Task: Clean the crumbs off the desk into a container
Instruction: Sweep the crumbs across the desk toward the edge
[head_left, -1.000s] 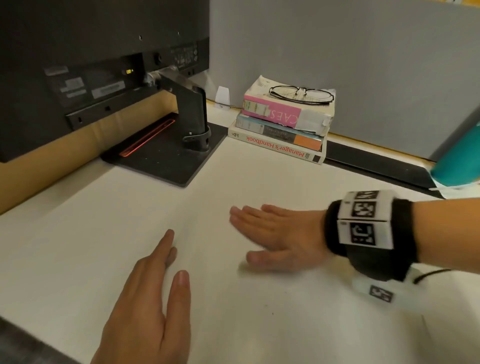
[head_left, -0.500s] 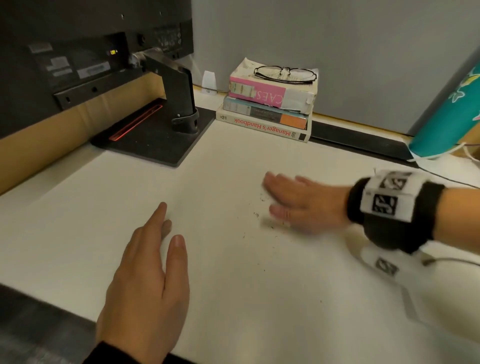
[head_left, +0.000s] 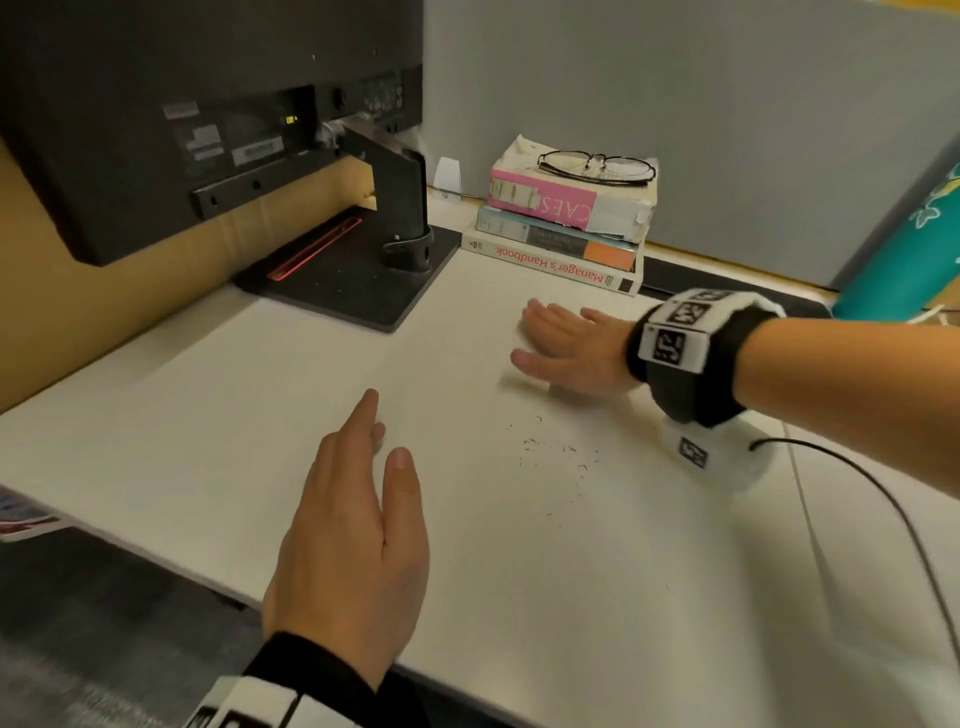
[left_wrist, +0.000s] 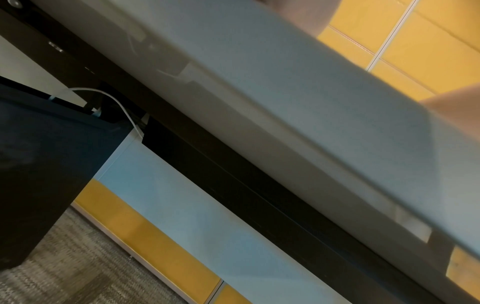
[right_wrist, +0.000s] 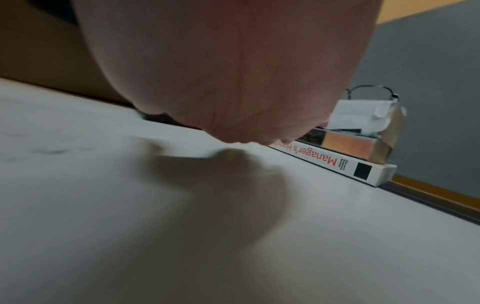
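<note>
Near the book stack: we take the stack of books (head_left: 563, 228) at the back of the desk (head_left: 208, 415) as our landmark.
Crumbs: a thin scatter of dark specks (head_left: 558, 452) lies on the white top, in front of the book stack and nearer to us.
Right hand: our right hand (head_left: 569, 351) lies flat just in front of the book stack, fingers straight, grasping nothing; the crumbs sit apart from it on our side.
Left hand: our left hand (head_left: 353, 540) lies flat and relaxed at the near edge, well left of the book stack, holding nothing.
Container: we see none that we can name as the target.
Handling: we judge the crumbs to be nearly weightless, dry and loose, too fine to pinch; they likely scatter under a quick stroke and may cling to skin.
Where to take hold: we would not grip them but herd them with the edge of the right palm, slowly, toward the near edge and the left hand.
</note>
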